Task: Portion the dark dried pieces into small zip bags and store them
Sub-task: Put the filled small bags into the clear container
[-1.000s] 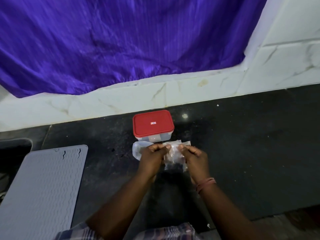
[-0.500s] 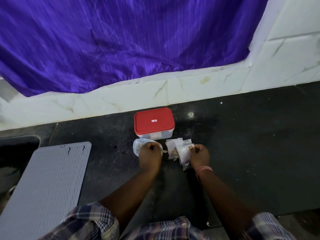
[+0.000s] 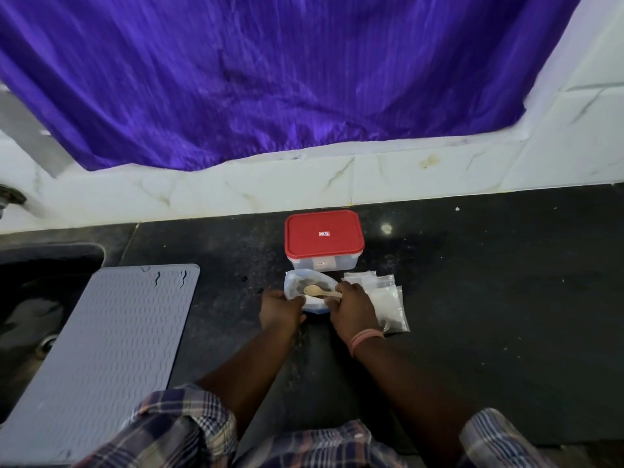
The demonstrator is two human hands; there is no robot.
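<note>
Black counter (image 3: 472, 298) — both grips hold pouch (image 3: 312, 292), right (image 3: 353, 307) pinching spoon (image 3: 319, 292), left (image 3: 282, 310).

Both my forearms reach forward from rolled-up plaid sleeves and converge at the middle of the view. My left hand (image 3: 282, 310) sits knuckles up, its fingers curled over the near-left edge of what it holds, in a closed grip. My right hand (image 3: 353, 309) lies just beside it, also knuckles up, fingertips pinching a thin handle at its left side. A pinkish band circles my right wrist. The two hands are close together but not touching.
</note>
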